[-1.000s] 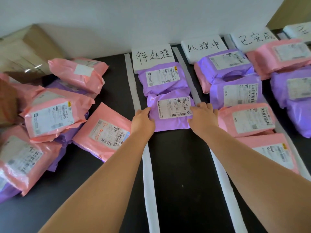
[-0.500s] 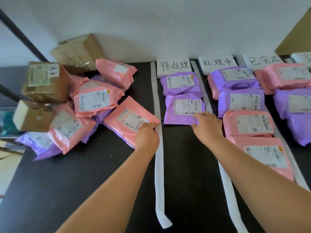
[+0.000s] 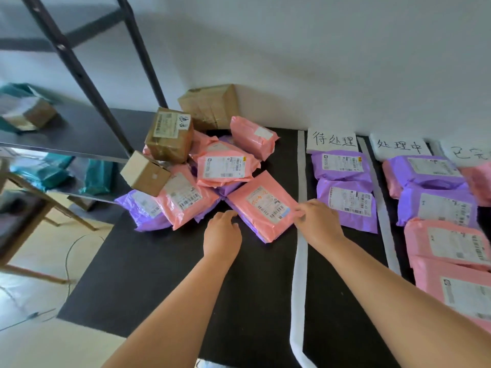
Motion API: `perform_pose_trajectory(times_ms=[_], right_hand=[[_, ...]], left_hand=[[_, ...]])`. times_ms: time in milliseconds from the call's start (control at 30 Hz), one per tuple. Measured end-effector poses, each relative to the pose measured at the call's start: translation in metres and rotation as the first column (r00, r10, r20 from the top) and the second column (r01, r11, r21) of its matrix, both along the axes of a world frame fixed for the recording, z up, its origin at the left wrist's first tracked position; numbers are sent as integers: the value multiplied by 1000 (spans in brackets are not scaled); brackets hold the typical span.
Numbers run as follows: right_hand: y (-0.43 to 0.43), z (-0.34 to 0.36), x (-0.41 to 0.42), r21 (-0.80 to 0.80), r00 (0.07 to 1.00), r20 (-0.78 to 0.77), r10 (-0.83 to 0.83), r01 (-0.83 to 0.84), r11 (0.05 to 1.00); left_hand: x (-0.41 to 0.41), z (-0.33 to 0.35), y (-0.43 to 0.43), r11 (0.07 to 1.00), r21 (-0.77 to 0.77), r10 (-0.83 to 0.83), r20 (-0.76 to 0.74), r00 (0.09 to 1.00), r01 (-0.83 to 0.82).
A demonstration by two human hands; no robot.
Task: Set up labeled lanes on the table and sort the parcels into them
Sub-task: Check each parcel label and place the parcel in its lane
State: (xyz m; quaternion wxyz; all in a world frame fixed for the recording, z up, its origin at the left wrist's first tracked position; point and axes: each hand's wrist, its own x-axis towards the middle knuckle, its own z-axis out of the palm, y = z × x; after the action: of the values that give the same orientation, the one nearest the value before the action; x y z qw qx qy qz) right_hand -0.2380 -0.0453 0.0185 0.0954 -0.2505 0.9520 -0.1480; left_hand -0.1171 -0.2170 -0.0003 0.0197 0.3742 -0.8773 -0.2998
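Observation:
A pink parcel (image 3: 261, 205) with orange writing on its label lies at the near edge of the unsorted pile (image 3: 202, 171) on the black table (image 3: 164, 274). My right hand (image 3: 317, 223) pinches its right corner. My left hand (image 3: 221, 232) touches its lower left edge, fingers curled; whether it grips is unclear. White strips (image 3: 300, 235) mark lanes. The first lane, under a handwritten label card (image 3: 332, 140), holds two purple parcels (image 3: 345, 187). The second lane, under another card (image 3: 398, 147), holds purple and pink parcels (image 3: 435, 197).
Brown cardboard boxes (image 3: 170, 134) sit on and behind the pile. A dark metal shelf rack (image 3: 79, 75) with teal bags stands left of the table. A third label card (image 3: 467, 154) is cut off at the right edge. A wooden frame and cable are on the floor at left.
Both hands left the purple parcel in the first lane and moved left to the pink parcel with orange writing. My view turned left, revealing the shelf rack.

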Motion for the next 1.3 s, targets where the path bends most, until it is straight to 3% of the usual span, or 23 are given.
perform_pose_trajectory(times_ms=[133, 300, 533, 633, 800, 967, 1067, 1200, 1300], right_hand=[[-46, 13, 2, 17, 999, -49, -18, 19, 1000], [-103, 12, 16, -37, 998, 24, -51, 52, 998], [-204, 13, 46, -167, 996, 69, -64, 75, 983], [-250, 13, 55, -240, 990, 133, -47, 78, 968], [-321, 16, 60, -237, 971, 240, -6, 65, 969], [-370, 12, 51, -249, 932, 362, 21, 75, 965], [-386, 4, 46, -242, 906, 423, 25, 86, 966], [-395, -2, 47, -212, 903, 426, 55, 40, 976], [-392, 0, 52, -229, 907, 418, 44, 58, 972]], left_hand=[[5, 9, -41, 1000, 8, 14, -33, 999, -14], [16, 16, -103, 1000, 20, -15, -113, 993, 17], [38, 25, -203, 980, -33, 179, -312, 933, -198], [47, 28, -241, 966, -27, 237, -314, 919, -258], [48, 21, -295, 896, 171, 434, -153, 888, -409], [38, 14, -314, 811, 384, 459, 49, 887, -441], [35, 3, -312, 807, 462, 406, 20, 913, -369], [34, 2, -301, 640, 653, 516, 26, 856, -406], [38, 3, -296, 590, 686, 582, 5, 813, -427]])
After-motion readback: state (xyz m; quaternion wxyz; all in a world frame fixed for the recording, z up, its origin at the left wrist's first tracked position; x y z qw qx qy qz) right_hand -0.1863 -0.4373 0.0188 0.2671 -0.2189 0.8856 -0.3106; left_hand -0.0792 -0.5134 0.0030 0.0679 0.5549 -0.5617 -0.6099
